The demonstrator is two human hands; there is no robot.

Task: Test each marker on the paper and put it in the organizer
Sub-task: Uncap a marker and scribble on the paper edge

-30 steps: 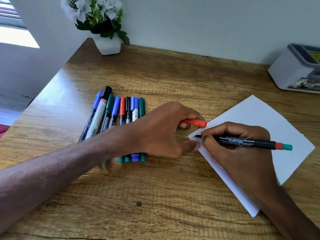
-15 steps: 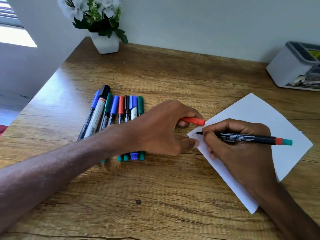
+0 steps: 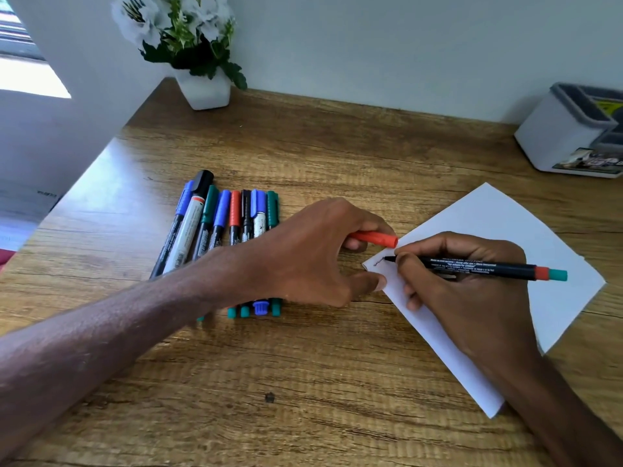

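From the head view, the right hand (image 3: 468, 298) holds a black marker (image 3: 478, 266) in a writing grip, its tip touching the near-left corner of the white paper (image 3: 505, 224), where a small dark scribble (image 3: 378, 262) shows. The left hand (image 3: 313, 254) pinches the red cap (image 3: 374, 238) between its fingers, thumb pressing the paper's edge. A row of capped markers (image 3: 232, 217) lies on the wooden desk (image 3: 303, 382), partly under the left forearm. The white organizer (image 3: 559, 136) sits at the far right, a flower pot (image 3: 205, 91) far left.
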